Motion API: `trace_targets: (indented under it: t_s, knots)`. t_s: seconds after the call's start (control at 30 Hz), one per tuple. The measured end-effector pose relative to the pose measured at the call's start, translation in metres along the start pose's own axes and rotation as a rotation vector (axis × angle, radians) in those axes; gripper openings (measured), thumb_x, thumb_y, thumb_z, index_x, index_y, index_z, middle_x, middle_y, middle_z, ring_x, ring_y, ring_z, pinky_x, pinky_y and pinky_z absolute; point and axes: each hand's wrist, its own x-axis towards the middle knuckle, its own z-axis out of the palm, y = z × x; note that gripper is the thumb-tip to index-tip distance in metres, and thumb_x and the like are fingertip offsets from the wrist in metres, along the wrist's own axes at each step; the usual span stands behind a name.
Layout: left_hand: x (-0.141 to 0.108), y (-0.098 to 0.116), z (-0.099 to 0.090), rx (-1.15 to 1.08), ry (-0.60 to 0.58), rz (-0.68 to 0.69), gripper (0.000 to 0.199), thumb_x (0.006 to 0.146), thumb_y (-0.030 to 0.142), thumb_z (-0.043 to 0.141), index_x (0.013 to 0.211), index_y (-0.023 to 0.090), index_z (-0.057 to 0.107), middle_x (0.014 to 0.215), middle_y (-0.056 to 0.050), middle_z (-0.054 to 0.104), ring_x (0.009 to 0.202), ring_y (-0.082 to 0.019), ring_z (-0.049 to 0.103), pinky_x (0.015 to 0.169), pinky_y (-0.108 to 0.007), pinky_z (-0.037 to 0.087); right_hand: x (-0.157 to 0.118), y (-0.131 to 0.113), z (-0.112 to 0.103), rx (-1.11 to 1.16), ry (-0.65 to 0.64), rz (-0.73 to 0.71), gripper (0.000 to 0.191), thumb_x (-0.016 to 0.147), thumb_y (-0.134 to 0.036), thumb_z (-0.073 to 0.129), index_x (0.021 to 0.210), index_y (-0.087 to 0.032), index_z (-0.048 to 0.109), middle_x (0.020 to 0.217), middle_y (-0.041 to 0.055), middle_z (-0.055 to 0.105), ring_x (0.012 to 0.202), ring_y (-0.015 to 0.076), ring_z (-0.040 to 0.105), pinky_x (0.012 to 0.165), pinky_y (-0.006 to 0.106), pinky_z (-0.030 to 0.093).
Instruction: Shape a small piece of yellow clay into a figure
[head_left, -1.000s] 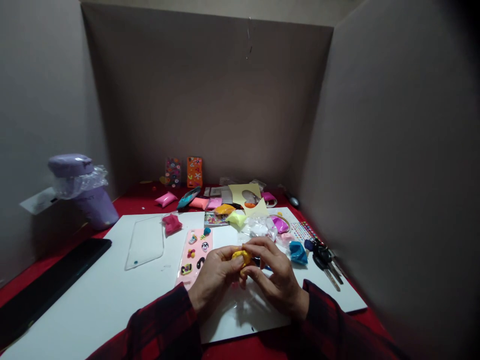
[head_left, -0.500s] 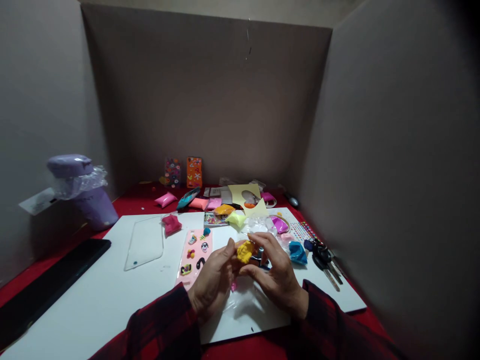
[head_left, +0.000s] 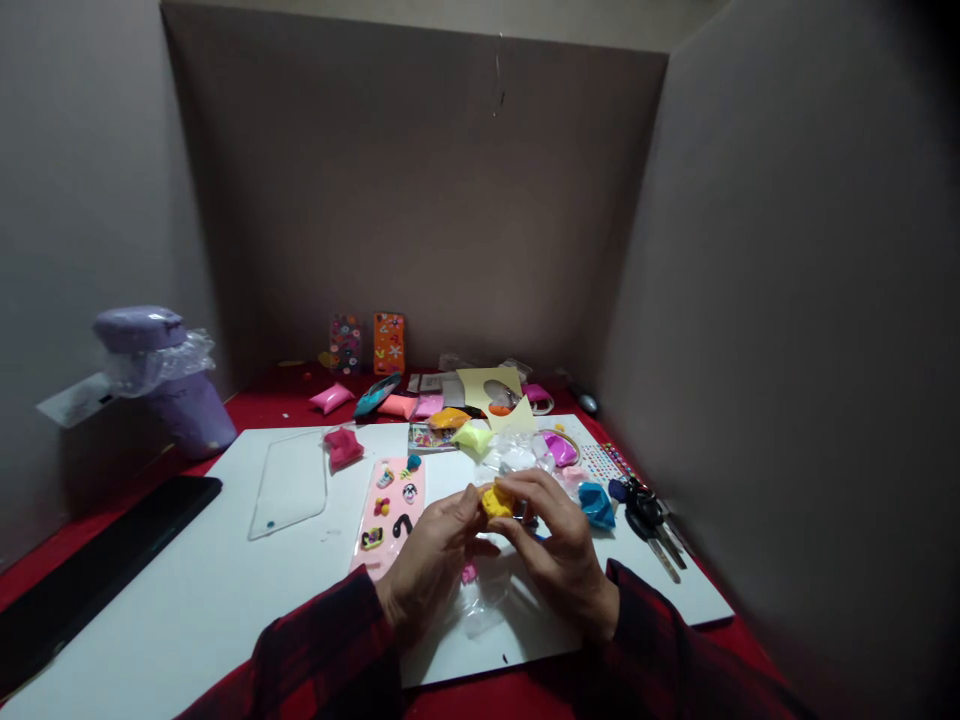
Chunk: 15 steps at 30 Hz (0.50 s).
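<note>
A lump of yellow clay [head_left: 498,502] is held between my two hands, above the white board [head_left: 217,560]. My left hand [head_left: 435,550] grips its left side with the thumb on top. From the right, my right hand [head_left: 555,550] pinches it between thumb and fingers. Just left of my left hand lies a pink phone case [head_left: 373,525] with small coloured charms and a black curved piece on it. Clear plastic wrap [head_left: 484,605] with a bit of pink lies beneath my hands.
A clear case [head_left: 291,485] and a red packet [head_left: 344,448] lie left. Coloured clay packets spread along the back. Scissors [head_left: 656,530] and a blue packet [head_left: 596,507] are right. A black phone [head_left: 112,565] and purple cup [head_left: 187,400] stand far left; grey panels surround the table.
My right thumb and fingers have closed onto the yellow clay, which has shifted slightly right. The fingers of my left hand have moved a little below it.
</note>
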Motion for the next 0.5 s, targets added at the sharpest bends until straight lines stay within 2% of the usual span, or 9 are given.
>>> trace_targets:
  t_s: [0.2, 0.4, 0.5]
  knots:
    - [0.003, -0.002, -0.008, 0.111, -0.007, 0.012, 0.033, 0.083, 0.034, 0.055, 0.106, 0.012, 0.063, 0.091, -0.01, 0.063, 0.079, -0.013, 0.054, 0.066, -0.022, 0.04, 0.002, -0.002, 0.0, 0.088, 0.032, -0.025, 0.017, 0.085, -0.011, 0.056, 0.1, -0.018, 0.062, 0.09, 0.0065, 0.057, 0.083, 0.0185, 0.055, 0.071, 0.032, 0.046]
    - [0.005, -0.007, -0.012, 0.317, 0.052, 0.117, 0.034, 0.078, 0.038, 0.061, 0.098, 0.011, 0.068, 0.075, -0.006, 0.062, 0.07, -0.013, 0.054, 0.063, -0.022, 0.042, 0.0, -0.002, 0.003, 0.175, 0.037, -0.012, 0.02, 0.085, -0.007, 0.054, 0.097, -0.018, 0.066, 0.082, 0.0051, 0.055, 0.075, 0.0162, 0.055, 0.064, 0.028, 0.045]
    - [0.005, -0.007, -0.011, 0.353, 0.093, 0.135, 0.035, 0.076, 0.038, 0.062, 0.095, 0.01, 0.069, 0.071, -0.006, 0.063, 0.065, -0.013, 0.055, 0.061, -0.023, 0.043, -0.001, -0.003, 0.004, 0.173, 0.042, -0.023, 0.021, 0.085, -0.006, 0.054, 0.095, -0.02, 0.066, 0.08, 0.0044, 0.055, 0.074, 0.016, 0.054, 0.064, 0.028, 0.045]
